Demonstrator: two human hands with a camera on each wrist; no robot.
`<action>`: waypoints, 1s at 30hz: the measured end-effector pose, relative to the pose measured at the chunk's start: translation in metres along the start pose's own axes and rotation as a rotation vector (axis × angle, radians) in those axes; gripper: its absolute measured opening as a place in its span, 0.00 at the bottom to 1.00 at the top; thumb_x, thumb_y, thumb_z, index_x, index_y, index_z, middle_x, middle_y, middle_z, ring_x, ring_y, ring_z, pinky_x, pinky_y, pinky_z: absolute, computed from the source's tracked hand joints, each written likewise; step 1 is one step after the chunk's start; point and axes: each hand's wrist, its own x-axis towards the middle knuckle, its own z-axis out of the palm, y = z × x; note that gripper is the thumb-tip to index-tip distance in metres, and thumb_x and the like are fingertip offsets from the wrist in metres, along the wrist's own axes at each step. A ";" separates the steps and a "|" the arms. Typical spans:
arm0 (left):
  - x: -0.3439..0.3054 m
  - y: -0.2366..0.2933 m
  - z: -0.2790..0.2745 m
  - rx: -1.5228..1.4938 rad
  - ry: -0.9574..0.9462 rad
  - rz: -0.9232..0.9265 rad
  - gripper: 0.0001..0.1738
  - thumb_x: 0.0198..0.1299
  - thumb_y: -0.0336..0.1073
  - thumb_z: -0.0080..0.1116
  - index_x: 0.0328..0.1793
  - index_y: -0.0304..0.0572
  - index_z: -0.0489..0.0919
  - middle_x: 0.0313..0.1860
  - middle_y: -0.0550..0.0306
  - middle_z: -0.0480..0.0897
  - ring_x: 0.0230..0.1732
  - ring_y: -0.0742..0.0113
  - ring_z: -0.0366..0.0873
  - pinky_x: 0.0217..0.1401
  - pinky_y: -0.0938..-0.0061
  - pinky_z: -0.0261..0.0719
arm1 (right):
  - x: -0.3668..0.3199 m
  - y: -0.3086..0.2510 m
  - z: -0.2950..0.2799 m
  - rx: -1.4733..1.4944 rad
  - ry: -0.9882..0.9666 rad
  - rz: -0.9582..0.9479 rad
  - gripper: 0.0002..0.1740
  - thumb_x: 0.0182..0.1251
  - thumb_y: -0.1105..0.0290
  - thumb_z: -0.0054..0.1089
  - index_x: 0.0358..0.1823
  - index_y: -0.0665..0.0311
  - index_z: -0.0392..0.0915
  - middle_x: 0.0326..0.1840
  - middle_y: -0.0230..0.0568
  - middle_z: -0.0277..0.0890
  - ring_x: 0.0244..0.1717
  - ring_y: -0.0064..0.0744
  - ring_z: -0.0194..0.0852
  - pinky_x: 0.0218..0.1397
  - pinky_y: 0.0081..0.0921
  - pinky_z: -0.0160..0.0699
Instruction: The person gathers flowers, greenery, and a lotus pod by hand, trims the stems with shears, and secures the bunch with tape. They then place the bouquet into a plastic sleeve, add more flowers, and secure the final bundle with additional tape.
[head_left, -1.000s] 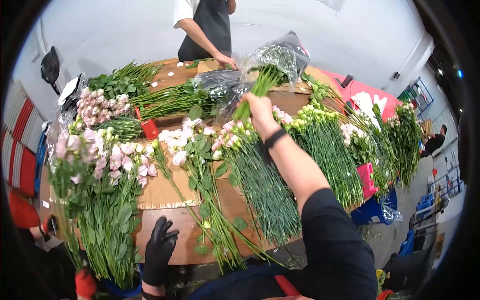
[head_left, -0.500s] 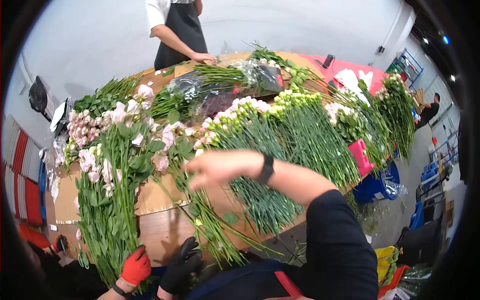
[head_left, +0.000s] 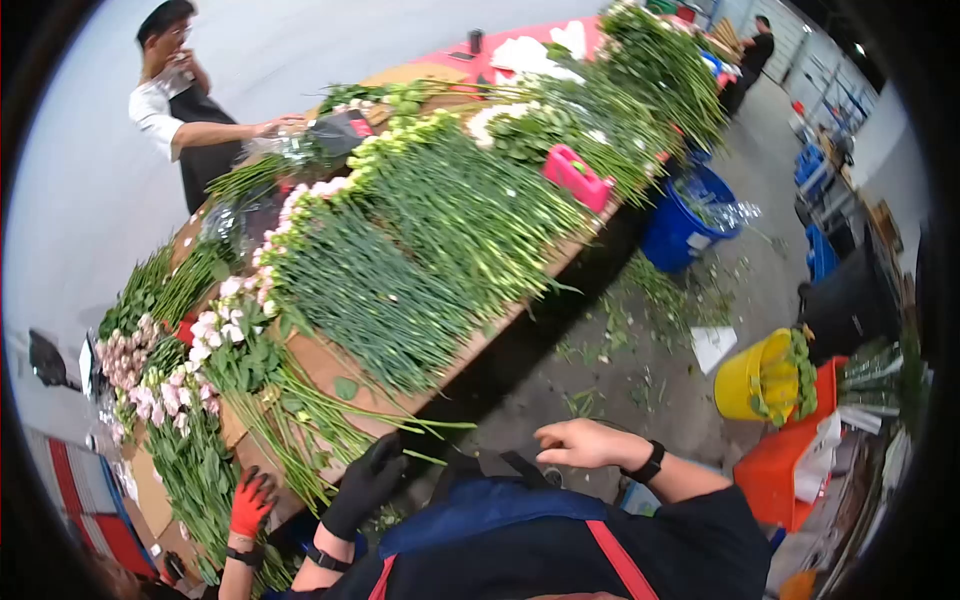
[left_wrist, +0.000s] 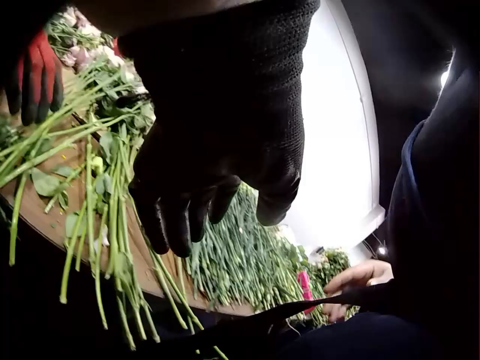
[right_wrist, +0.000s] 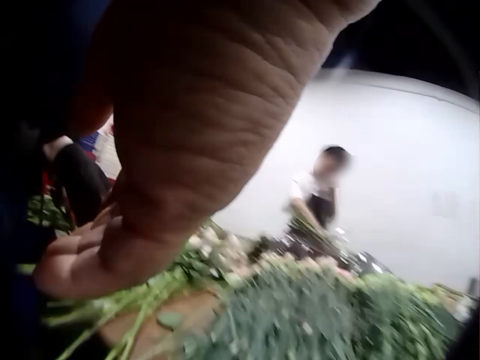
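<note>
My left hand [head_left: 365, 487], in a black glove, hovers by the table's near edge, holding nothing. Its fingers [left_wrist: 178, 225] hang loosely above the cut ends of long green stems [left_wrist: 124, 247] in the left wrist view. My bare right hand [head_left: 585, 444] is in front of my body, past the table edge, also with nothing in it. Its fingers [right_wrist: 75, 259] are relaxed in the right wrist view. Nearest to the left hand lie loose leafy stems [head_left: 290, 420]. Beyond them is a wide row of pink-budded stems [head_left: 370, 300], beside green-budded stems [head_left: 470, 220].
A person's red-gloved hand [head_left: 250, 505] is left of mine, near pale pink flowers [head_left: 170, 400]. Across the table a person in an apron [head_left: 210, 115] touches a wrapped bunch [head_left: 300, 150]. A blue bucket [head_left: 690, 225], yellow bucket [head_left: 750, 380] and red bin [head_left: 780, 470] stand at right.
My right hand let go of the green bunch at the far side and came back towards my body. The view swung right. The red-gloved person laid pink flowers on the near left pile.
</note>
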 end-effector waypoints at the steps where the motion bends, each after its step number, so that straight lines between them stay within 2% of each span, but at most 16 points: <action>1: -0.002 0.010 0.020 0.009 -0.029 0.002 0.30 0.65 0.38 0.60 0.69 0.31 0.68 0.57 0.49 0.80 0.57 0.68 0.77 0.60 0.72 0.74 | -0.035 0.022 0.010 0.065 0.129 0.082 0.25 0.68 0.59 0.60 0.57 0.72 0.73 0.45 0.51 0.82 0.45 0.41 0.83 0.48 0.32 0.79; 3: 0.000 0.035 0.065 0.032 -0.095 0.013 0.29 0.65 0.38 0.59 0.69 0.30 0.68 0.58 0.48 0.79 0.59 0.67 0.76 0.62 0.73 0.73 | -0.105 0.052 0.032 0.202 0.343 0.236 0.24 0.65 0.59 0.61 0.54 0.71 0.75 0.42 0.51 0.83 0.43 0.42 0.83 0.46 0.32 0.79; 4: 0.003 0.037 0.087 0.046 -0.111 0.076 0.28 0.65 0.37 0.59 0.68 0.30 0.70 0.60 0.47 0.79 0.60 0.68 0.75 0.62 0.73 0.73 | -0.140 0.065 0.045 0.271 0.440 0.317 0.23 0.64 0.60 0.62 0.53 0.71 0.77 0.41 0.51 0.83 0.42 0.42 0.83 0.45 0.32 0.78; 9: 0.020 0.073 0.204 0.058 -0.296 0.150 0.26 0.66 0.37 0.59 0.67 0.31 0.72 0.59 0.49 0.80 0.58 0.69 0.76 0.60 0.74 0.74 | -0.276 0.112 0.118 0.416 0.738 0.528 0.18 0.63 0.66 0.62 0.50 0.71 0.79 0.40 0.49 0.84 0.40 0.35 0.83 0.45 0.28 0.79; 11: 0.026 0.088 0.246 0.081 -0.377 0.215 0.26 0.66 0.38 0.59 0.66 0.32 0.72 0.57 0.52 0.81 0.55 0.71 0.77 0.59 0.75 0.75 | -0.316 0.114 0.130 0.438 0.828 0.582 0.16 0.63 0.68 0.62 0.48 0.71 0.80 0.39 0.49 0.84 0.39 0.32 0.83 0.44 0.27 0.79; 13: 0.031 0.113 0.283 0.130 -0.445 0.299 0.25 0.66 0.38 0.59 0.66 0.33 0.73 0.55 0.55 0.82 0.53 0.74 0.78 0.57 0.77 0.75 | -0.343 0.123 0.140 0.470 0.920 0.625 0.13 0.63 0.70 0.62 0.44 0.71 0.82 0.34 0.45 0.84 0.35 0.28 0.81 0.41 0.25 0.78; 16: 0.041 0.132 0.321 0.192 -0.507 0.314 0.24 0.67 0.41 0.58 0.65 0.35 0.75 0.50 0.58 0.84 0.48 0.76 0.80 0.52 0.78 0.77 | -0.359 0.145 0.147 0.593 1.049 0.664 0.10 0.62 0.71 0.62 0.39 0.71 0.84 0.29 0.42 0.83 0.31 0.26 0.80 0.38 0.24 0.77; 21: 0.087 0.142 0.354 0.114 -0.511 0.267 0.24 0.67 0.44 0.58 0.63 0.36 0.76 0.45 0.58 0.85 0.43 0.76 0.81 0.43 0.79 0.79 | -0.340 0.180 0.089 0.499 1.123 0.573 0.08 0.62 0.73 0.61 0.38 0.70 0.84 0.29 0.41 0.82 0.30 0.26 0.78 0.36 0.24 0.75; 25: 0.149 0.166 0.373 0.125 -0.432 0.359 0.24 0.66 0.45 0.59 0.62 0.37 0.77 0.43 0.59 0.85 0.40 0.77 0.81 0.38 0.79 0.79 | -0.300 0.210 -0.004 0.376 1.142 0.391 0.07 0.62 0.74 0.62 0.37 0.70 0.83 0.29 0.41 0.80 0.29 0.28 0.76 0.34 0.24 0.73; 27: 0.192 0.179 0.383 0.142 -0.403 0.327 0.24 0.66 0.45 0.58 0.62 0.37 0.77 0.43 0.59 0.84 0.40 0.77 0.80 0.39 0.79 0.78 | -0.272 0.219 -0.062 0.352 1.128 0.308 0.07 0.62 0.75 0.62 0.37 0.70 0.83 0.28 0.41 0.79 0.28 0.28 0.76 0.33 0.23 0.73; 30: 0.271 0.203 0.401 0.093 -0.390 0.323 0.23 0.66 0.45 0.58 0.61 0.36 0.78 0.44 0.58 0.84 0.41 0.77 0.80 0.41 0.78 0.78 | -0.232 0.244 -0.149 0.300 1.046 0.308 0.06 0.61 0.75 0.62 0.37 0.70 0.84 0.29 0.43 0.79 0.29 0.28 0.76 0.34 0.23 0.73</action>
